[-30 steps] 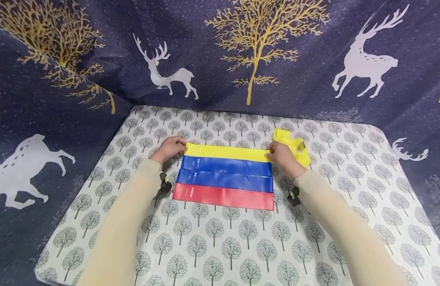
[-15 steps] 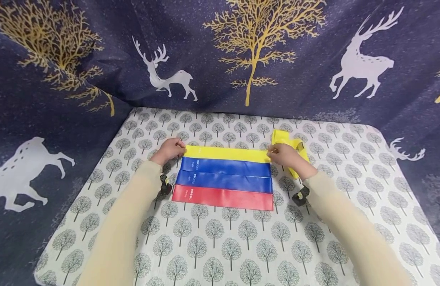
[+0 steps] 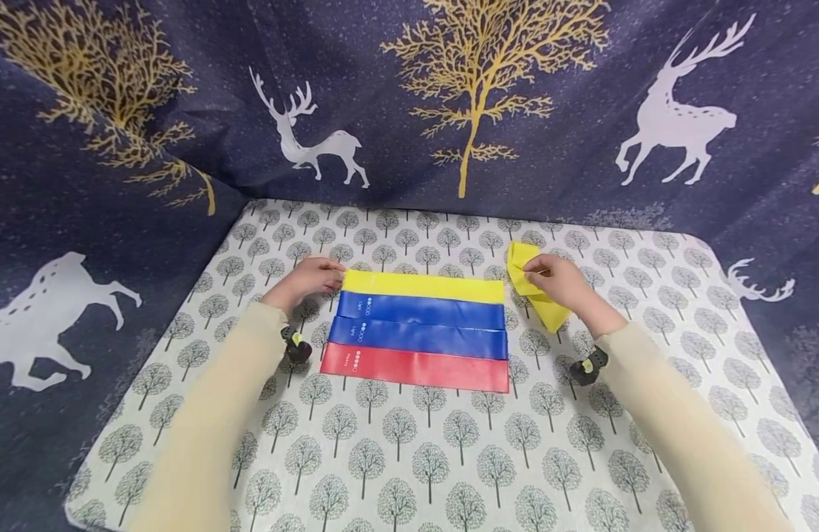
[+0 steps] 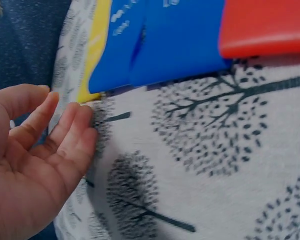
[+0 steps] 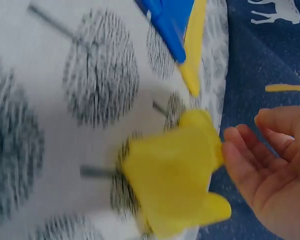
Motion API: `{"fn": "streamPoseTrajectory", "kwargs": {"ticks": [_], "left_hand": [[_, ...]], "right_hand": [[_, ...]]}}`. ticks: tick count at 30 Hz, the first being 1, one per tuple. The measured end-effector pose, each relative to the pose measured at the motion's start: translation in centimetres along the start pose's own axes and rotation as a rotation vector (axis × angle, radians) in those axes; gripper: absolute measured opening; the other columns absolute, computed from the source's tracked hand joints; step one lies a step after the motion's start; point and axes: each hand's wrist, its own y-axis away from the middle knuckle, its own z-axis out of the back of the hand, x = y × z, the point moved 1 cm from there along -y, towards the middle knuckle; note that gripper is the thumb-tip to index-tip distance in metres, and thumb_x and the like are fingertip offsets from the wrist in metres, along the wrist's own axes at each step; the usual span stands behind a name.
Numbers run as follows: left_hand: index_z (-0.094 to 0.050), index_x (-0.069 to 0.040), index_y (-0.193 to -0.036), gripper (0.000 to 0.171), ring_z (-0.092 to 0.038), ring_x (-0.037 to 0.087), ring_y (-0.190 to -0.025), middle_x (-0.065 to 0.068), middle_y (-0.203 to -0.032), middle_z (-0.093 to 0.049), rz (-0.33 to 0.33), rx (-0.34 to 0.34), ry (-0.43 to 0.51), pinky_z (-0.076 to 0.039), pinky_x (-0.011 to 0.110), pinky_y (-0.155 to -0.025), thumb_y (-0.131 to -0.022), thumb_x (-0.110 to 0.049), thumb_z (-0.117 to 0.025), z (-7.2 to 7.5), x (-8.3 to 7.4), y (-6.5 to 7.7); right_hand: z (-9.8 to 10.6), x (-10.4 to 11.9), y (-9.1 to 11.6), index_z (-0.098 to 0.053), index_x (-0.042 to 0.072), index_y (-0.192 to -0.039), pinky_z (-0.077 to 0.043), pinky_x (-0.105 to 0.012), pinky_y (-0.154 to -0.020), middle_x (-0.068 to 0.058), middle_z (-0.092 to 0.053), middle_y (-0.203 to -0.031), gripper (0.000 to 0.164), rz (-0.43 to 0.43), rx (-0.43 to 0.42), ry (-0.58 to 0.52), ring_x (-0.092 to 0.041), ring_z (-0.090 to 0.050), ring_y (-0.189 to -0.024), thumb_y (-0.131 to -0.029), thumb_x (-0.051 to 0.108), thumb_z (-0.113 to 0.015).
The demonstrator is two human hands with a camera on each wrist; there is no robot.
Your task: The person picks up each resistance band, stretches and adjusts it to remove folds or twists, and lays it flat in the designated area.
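Four strips' worth of flat resistance bands lie stacked in overlapping rows: a yellow band (image 3: 423,284) at the back, several blue band (image 3: 416,336) rows in the middle and a red band (image 3: 416,368) in front. By the yellow band's left end is my left hand (image 3: 306,281), its fingers loosely bent; the left wrist view shows nothing held. My right hand (image 3: 561,282) is over a second, crumpled yellow band (image 3: 524,258) to the right. In the right wrist view its fingertips (image 5: 230,145) are at that band's edge, with no grip on it visible; contact is unclear.
The table (image 3: 409,458) has a white cloth printed with grey trees. Behind and beside it hangs a dark blue curtain (image 3: 396,96) with deer and golden trees. A small black wrist camera (image 3: 588,368) sits under the right wrist, another under the left.
My right hand has let go of the flat yellow band's right end and moved right to the crumpled yellow band. My left hand has released the left end and drawn slightly left.
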Motion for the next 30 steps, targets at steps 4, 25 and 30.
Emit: {"fn": "streamPoseTrajectory", "kwargs": {"ticks": [4,25,30], "left_hand": [[-0.044,0.009,-0.147,0.046,-0.055,0.044,-0.134,0.034,-0.145,-0.052,-0.018,-0.005,0.004,-0.048,0.048,-0.116,-0.106,-0.014,-0.046,0.6,-1.0,0.9],[-0.055,0.005,-0.137,0.043,-0.062,0.034,-0.122,0.025,-0.138,-0.060,-0.098,0.043,-0.011,-0.053,0.046,-0.108,-0.107,-0.024,-0.047,-0.7,-5.0,1.6],[-0.050,0.006,-0.143,0.044,-0.056,0.042,-0.132,0.030,-0.145,-0.054,-0.087,0.063,-0.017,-0.047,0.052,-0.116,-0.108,-0.020,-0.045,-1.9,-6.4,0.3]], "right_hand": [[1.3,-0.7,0.4,-0.063,-0.007,-0.117,-0.053,-0.058,-0.096,-0.031,-0.067,-0.118,0.028,0.020,-0.012,0.122,-0.045,-0.064,-0.106,-0.105,0.016,-0.053],[0.8,-3.0,0.8,-0.066,-0.009,-0.110,-0.048,-0.030,-0.068,-0.024,-0.068,-0.100,0.031,-0.029,0.085,0.154,-0.022,-0.057,-0.078,-0.098,0.019,-0.065],[1.3,-2.5,-0.3,-0.063,-0.007,-0.113,-0.048,-0.035,-0.077,-0.026,-0.067,-0.109,0.029,-0.056,-0.032,0.057,-0.020,-0.056,-0.083,-0.104,0.019,-0.056]]}}
